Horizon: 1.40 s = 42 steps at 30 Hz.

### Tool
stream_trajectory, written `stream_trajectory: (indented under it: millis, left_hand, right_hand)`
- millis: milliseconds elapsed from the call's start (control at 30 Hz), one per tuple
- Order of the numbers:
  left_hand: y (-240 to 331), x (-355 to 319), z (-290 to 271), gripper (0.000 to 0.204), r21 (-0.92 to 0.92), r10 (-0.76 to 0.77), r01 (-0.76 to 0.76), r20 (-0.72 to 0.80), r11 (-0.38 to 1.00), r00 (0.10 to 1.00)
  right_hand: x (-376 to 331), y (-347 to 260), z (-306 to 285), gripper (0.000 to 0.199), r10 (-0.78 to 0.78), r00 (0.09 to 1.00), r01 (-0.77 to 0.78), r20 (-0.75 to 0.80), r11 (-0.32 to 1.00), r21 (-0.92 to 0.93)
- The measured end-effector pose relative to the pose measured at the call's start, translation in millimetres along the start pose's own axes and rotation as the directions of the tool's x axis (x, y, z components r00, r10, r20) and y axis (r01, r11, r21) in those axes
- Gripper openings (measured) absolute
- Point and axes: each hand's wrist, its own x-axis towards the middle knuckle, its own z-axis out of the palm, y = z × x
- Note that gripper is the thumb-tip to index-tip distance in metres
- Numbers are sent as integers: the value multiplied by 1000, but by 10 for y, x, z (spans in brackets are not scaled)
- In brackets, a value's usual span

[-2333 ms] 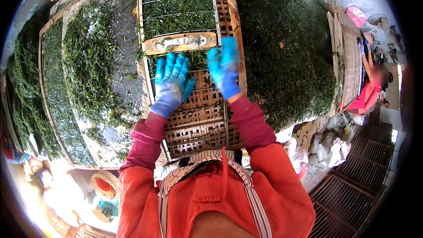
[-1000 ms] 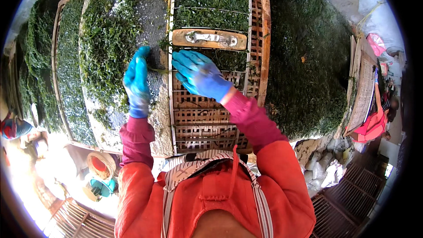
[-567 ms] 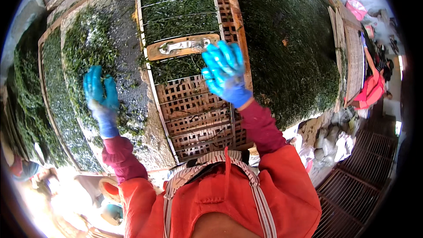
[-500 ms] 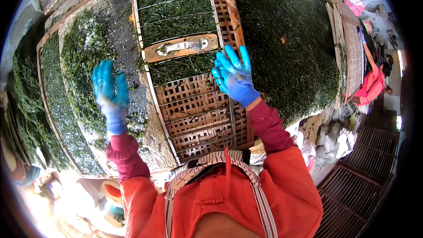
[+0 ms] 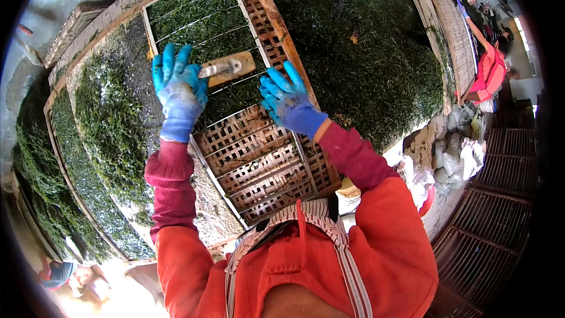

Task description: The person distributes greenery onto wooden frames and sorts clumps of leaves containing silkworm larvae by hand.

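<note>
Head view: both my gloved hands sit over a woven bamboo tray of green leaves, centre frame.

My left hand, in a blue glove, lies spread with fingers open on the leaves at the tray's left edge, holding nothing, its fingertips just beside a wooden block with a metal plate that rests across the leaf layer. My right hand, also gloved and open, fingers splayed, rests on the leaves just right of the block, gripping nothing. The bamboo tray shows bare lattice in its lower half; green leaves cover its upper half. A larger leaf heap fills the upper right.
</note>
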Motion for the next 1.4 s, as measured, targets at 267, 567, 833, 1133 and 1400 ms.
stream_trajectory:
  millis: [267, 567, 833, 1133, 1400]
  left_hand:
    - [-70, -246, -307, 8, -206, 84, -169, -366, 964, 927]
    - [347, -666, 770, 22, -376, 96, -202, -281, 904, 955]
    - [653, -244, 354, 76, -966, -418, 143, 40, 217, 907]
    - [3067, 770, 1157, 121, -145, 314, -298, 675, 944, 667]
    - [3501, 2174, 2439, 76, 6, 217, -283, 628, 959, 747]
  right_hand:
    - [113, 798, 205, 25, 210, 627, -199, 750, -888, 415]
    - [1237, -19, -335, 36, 496, 826, -206, 267, -176, 963]
    - [1121, -44, -188, 46, 520, 782, -132, 344, -400, 907]
    - [-2214, 61, 121, 31, 269, 721, -628, 639, -136, 766]
    - [-2766, -75, 35, 42, 101, 735, -671, 670, -37, 741]
